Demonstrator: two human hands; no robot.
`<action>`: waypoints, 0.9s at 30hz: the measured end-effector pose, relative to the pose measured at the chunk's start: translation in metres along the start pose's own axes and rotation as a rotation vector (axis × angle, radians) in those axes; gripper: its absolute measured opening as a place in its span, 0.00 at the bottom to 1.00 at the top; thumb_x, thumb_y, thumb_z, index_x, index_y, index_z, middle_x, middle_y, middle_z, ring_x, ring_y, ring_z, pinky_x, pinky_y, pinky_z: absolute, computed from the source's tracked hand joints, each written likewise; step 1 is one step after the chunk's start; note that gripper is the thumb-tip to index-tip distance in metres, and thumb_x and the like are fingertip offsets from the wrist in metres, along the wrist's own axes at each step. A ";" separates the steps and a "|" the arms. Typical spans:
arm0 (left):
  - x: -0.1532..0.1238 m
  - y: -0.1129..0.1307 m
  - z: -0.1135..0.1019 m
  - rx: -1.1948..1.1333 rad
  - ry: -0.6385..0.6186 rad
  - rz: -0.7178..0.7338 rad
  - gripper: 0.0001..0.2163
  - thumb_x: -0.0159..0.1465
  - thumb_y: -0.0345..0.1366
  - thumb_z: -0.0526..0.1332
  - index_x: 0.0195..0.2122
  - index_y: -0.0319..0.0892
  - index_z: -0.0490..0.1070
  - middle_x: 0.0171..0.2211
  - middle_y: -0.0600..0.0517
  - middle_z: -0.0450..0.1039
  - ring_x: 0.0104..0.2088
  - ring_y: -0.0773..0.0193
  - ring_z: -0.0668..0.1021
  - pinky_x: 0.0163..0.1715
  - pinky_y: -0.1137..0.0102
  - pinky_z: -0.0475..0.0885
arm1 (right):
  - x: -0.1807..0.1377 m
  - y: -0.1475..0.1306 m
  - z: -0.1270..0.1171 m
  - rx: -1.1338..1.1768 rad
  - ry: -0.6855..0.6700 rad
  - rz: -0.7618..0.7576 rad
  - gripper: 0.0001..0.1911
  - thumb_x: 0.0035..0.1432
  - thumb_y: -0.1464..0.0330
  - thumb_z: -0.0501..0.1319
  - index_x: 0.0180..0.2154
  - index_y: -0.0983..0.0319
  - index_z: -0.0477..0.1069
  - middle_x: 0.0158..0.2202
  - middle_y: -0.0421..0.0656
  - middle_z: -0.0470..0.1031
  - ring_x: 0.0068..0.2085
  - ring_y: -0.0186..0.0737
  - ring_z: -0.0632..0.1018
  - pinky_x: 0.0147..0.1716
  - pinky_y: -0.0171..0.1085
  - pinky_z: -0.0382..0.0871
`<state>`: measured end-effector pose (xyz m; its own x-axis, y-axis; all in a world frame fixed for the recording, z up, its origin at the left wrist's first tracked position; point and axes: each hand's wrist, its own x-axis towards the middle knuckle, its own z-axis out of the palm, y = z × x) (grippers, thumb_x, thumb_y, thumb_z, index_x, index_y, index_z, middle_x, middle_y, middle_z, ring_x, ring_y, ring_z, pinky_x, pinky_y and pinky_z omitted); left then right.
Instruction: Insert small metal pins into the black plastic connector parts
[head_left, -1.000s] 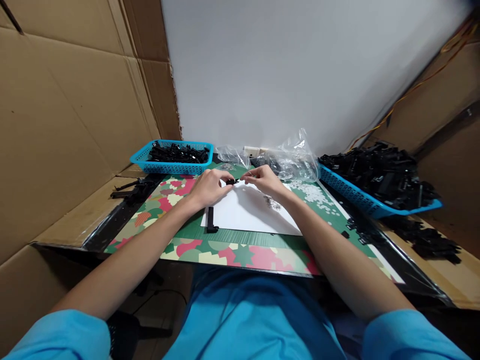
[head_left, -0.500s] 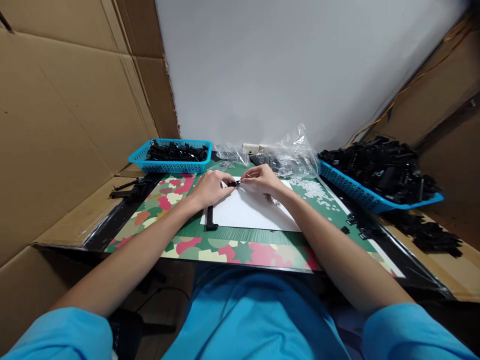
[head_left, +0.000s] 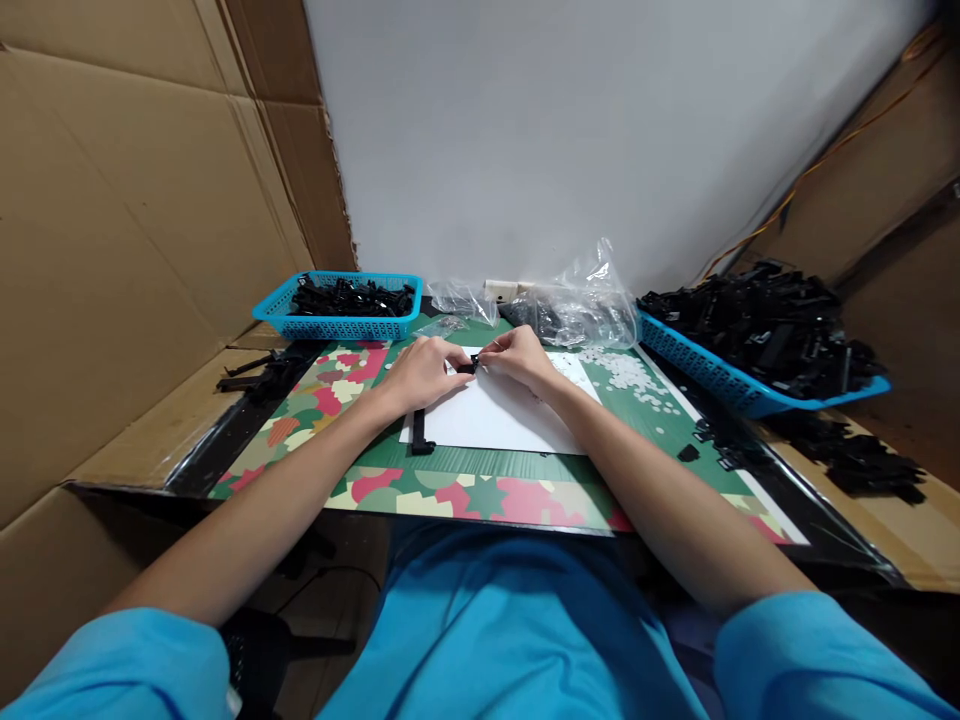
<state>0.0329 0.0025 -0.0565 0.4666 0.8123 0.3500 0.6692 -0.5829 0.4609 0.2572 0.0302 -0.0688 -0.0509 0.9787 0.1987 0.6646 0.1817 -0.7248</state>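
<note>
My left hand (head_left: 426, 374) is closed, pinching a small black plastic part (head_left: 468, 367) between thumb and fingers above a white sheet of paper (head_left: 495, 425). Against the right end of that part, my right hand (head_left: 520, 357) has thumb and fingertips pressed together. Anything in the right fingertips is too small to make out. Below my left wrist, a long black plastic piece (head_left: 420, 432) lies across the paper's left edge. Part of the paper is hidden under my hands and right forearm.
Blue baskets of black parts stand at the back left (head_left: 337, 327) and right (head_left: 720, 375). Clear plastic bags (head_left: 581, 315) lie behind my hands. Small white discs (head_left: 634, 375) are scattered right of the paper. Loose black parts (head_left: 862, 455) lie far right and others (head_left: 255, 372) far left.
My right hand has moved slightly left, bringing its fingertips against the black part. My left hand keeps its hold at nearly the same spot. The whole view has shifted slightly.
</note>
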 end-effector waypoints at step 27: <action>-0.001 0.008 0.002 -0.036 0.011 -0.033 0.10 0.64 0.40 0.71 0.44 0.45 0.86 0.42 0.47 0.87 0.40 0.55 0.84 0.38 0.62 0.72 | -0.007 -0.005 0.014 -0.150 0.071 -0.027 0.07 0.59 0.64 0.66 0.32 0.58 0.82 0.37 0.47 0.85 0.38 0.47 0.80 0.36 0.39 0.68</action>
<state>0.0392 -0.0030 -0.0543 0.4375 0.8312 0.3431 0.6631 -0.5559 0.5012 0.2438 0.0235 -0.0756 -0.0211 0.9635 0.2667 0.7676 0.1866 -0.6131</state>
